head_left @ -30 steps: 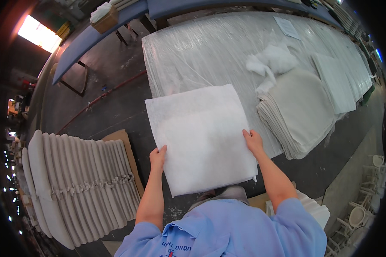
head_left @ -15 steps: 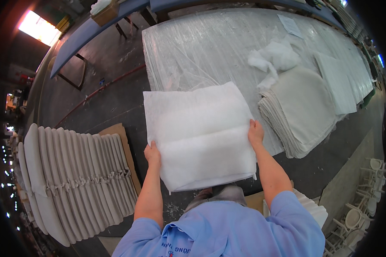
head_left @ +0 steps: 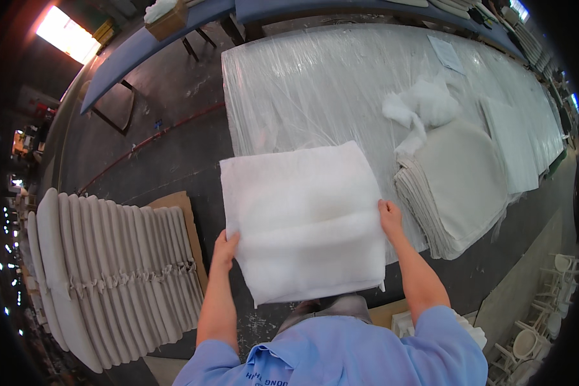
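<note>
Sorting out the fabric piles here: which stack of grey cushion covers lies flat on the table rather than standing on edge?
The stack of flat covers on the plastic-covered table, right of the held white padding sheet. The other row stands on edge, down on the floor at left.

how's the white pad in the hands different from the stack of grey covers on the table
The white pad is a single fluffy piece held up in the air by the left hand and right hand; the stack of grey covers is many thin layers lying flat on the plastic-covered table. The pad is bright white, the covers duller beige-grey. Both are roughly square and soft.
</note>
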The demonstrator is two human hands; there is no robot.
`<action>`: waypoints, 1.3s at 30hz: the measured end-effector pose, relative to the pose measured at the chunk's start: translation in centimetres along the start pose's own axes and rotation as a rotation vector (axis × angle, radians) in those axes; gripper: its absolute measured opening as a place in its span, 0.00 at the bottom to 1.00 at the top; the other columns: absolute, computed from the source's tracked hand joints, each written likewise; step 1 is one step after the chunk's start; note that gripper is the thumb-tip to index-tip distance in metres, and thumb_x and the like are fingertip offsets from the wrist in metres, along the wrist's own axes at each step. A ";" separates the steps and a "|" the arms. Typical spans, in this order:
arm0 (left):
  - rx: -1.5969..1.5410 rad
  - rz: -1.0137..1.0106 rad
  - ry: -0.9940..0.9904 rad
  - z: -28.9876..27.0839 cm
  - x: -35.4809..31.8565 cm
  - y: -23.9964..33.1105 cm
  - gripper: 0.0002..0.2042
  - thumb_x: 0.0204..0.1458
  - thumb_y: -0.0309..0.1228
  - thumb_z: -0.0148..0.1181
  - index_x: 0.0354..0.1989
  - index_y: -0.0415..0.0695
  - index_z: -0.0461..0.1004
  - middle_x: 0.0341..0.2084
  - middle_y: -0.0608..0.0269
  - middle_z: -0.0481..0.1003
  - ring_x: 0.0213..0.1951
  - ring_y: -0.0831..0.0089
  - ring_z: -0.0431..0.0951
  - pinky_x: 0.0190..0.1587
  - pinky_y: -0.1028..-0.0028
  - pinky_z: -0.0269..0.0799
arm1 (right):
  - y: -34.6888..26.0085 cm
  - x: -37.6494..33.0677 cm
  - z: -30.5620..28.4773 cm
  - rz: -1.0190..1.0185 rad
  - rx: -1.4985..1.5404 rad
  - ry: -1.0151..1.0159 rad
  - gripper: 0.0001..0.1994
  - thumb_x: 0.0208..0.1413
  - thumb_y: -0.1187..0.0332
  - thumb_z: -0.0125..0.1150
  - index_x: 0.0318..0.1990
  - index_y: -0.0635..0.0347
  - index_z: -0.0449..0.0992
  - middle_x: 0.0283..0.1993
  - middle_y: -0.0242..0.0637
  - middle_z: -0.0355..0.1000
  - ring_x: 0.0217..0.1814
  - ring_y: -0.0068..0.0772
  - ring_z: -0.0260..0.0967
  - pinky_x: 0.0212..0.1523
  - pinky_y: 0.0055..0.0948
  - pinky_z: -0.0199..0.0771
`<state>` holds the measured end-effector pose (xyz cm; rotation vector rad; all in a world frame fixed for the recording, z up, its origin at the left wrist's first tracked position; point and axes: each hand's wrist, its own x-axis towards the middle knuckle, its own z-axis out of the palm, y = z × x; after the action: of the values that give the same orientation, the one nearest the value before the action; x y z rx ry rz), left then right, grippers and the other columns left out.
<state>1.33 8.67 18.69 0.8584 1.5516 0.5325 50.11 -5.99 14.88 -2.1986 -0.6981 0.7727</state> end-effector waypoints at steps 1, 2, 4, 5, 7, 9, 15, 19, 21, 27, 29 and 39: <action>-0.061 -0.024 -0.130 -0.7 -0.4 1.4 0.27 0.59 0.33 0.66 0.67 0.44 0.67 0.52 0.61 0.78 0.50 0.67 0.79 0.51 0.63 0.74 | -0.1 0.1 -0.6 0.015 0.062 -0.032 0.24 0.68 0.48 0.53 0.35 0.65 0.78 0.27 0.35 0.70 0.31 0.35 0.64 0.38 0.36 0.66; 0.056 -0.096 -0.150 -1.4 -0.5 3.2 0.29 0.60 0.36 0.66 0.68 0.47 0.65 0.54 0.61 0.77 0.52 0.66 0.78 0.52 0.61 0.74 | -1.0 0.8 -1.0 0.078 0.089 -0.065 0.26 0.67 0.45 0.53 0.37 0.63 0.79 0.28 0.34 0.70 0.31 0.35 0.64 0.39 0.35 0.67; 0.077 -0.112 -0.189 -2.1 1.2 6.3 0.31 0.59 0.40 0.66 0.69 0.45 0.65 0.54 0.58 0.77 0.55 0.65 0.77 0.53 0.59 0.74 | -4.4 3.8 -1.4 0.199 0.146 -0.149 0.30 0.65 0.39 0.52 0.41 0.61 0.82 0.30 0.30 0.72 0.32 0.34 0.64 0.41 0.34 0.68; 0.130 -0.089 -0.208 -0.9 3.0 8.0 0.31 0.59 0.43 0.66 0.68 0.43 0.65 0.56 0.57 0.77 0.55 0.64 0.77 0.53 0.59 0.73 | -5.2 5.6 -1.2 0.154 0.021 -0.162 0.33 0.63 0.36 0.53 0.43 0.64 0.82 0.35 0.40 0.76 0.38 0.43 0.70 0.44 0.40 0.70; 0.194 -0.042 -0.204 1.9 6.3 11.0 0.31 0.59 0.46 0.65 0.65 0.38 0.69 0.56 0.55 0.77 0.55 0.61 0.78 0.55 0.60 0.73 | -7.4 8.8 -0.3 0.092 -0.190 -0.201 0.35 0.62 0.35 0.53 0.45 0.66 0.81 0.41 0.52 0.80 0.46 0.55 0.77 0.49 0.47 0.71; 0.294 0.019 -0.046 3.3 8.6 11.8 0.29 0.60 0.48 0.62 0.61 0.37 0.73 0.54 0.53 0.78 0.53 0.58 0.79 0.55 0.60 0.72 | -10.6 10.1 2.7 0.039 -0.364 -0.276 0.32 0.64 0.38 0.51 0.45 0.64 0.82 0.43 0.54 0.80 0.50 0.59 0.77 0.52 0.50 0.71; 0.540 0.172 0.524 7.4 11.5 11.6 0.27 0.65 0.51 0.52 0.54 0.38 0.78 0.46 0.44 0.81 0.52 0.46 0.80 0.54 0.56 0.73 | -8.0 10.9 5.0 -0.137 -0.301 0.184 0.22 0.70 0.50 0.46 0.40 0.59 0.77 0.41 0.56 0.78 0.46 0.65 0.74 0.47 0.56 0.70; 0.604 0.246 0.587 6.4 10.8 10.0 0.25 0.67 0.51 0.49 0.54 0.41 0.79 0.44 0.44 0.82 0.50 0.44 0.80 0.53 0.53 0.73 | -6.4 11.3 3.9 -0.190 -0.330 0.253 0.21 0.70 0.50 0.46 0.38 0.60 0.74 0.35 0.55 0.77 0.40 0.68 0.73 0.41 0.60 0.68; 0.633 0.285 0.606 5.7 10.7 9.6 0.24 0.67 0.50 0.49 0.54 0.42 0.79 0.43 0.45 0.82 0.49 0.44 0.80 0.51 0.53 0.73 | -6.5 11.7 3.4 -0.245 -0.314 0.250 0.20 0.70 0.51 0.47 0.37 0.59 0.73 0.34 0.56 0.77 0.38 0.70 0.73 0.39 0.61 0.67; 0.687 0.373 0.648 4.0 11.1 9.3 0.23 0.67 0.50 0.48 0.48 0.42 0.79 0.40 0.44 0.82 0.45 0.42 0.80 0.48 0.51 0.74 | -6.6 12.7 3.4 -0.243 -0.307 0.268 0.18 0.70 0.51 0.48 0.38 0.57 0.74 0.34 0.56 0.76 0.39 0.70 0.73 0.40 0.61 0.68; 0.722 0.386 0.658 3.9 11.2 9.3 0.22 0.67 0.50 0.48 0.46 0.42 0.79 0.39 0.44 0.82 0.45 0.42 0.80 0.47 0.51 0.74 | -6.1 12.9 3.4 -0.229 -0.311 0.280 0.19 0.70 0.51 0.48 0.38 0.58 0.74 0.34 0.57 0.77 0.40 0.70 0.73 0.41 0.60 0.69; 0.402 0.322 0.376 3.5 11.1 9.0 0.18 0.65 0.47 0.55 0.46 0.44 0.78 0.35 0.56 0.81 0.39 0.57 0.81 0.41 0.59 0.75 | -7.7 12.0 2.4 -0.197 -0.195 0.145 0.21 0.70 0.52 0.52 0.34 0.64 0.72 0.29 0.47 0.74 0.31 0.47 0.71 0.38 0.42 0.71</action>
<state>6.67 22.36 17.88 1.3915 1.9123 0.6504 54.67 7.75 15.47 -2.2885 -0.9331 0.4571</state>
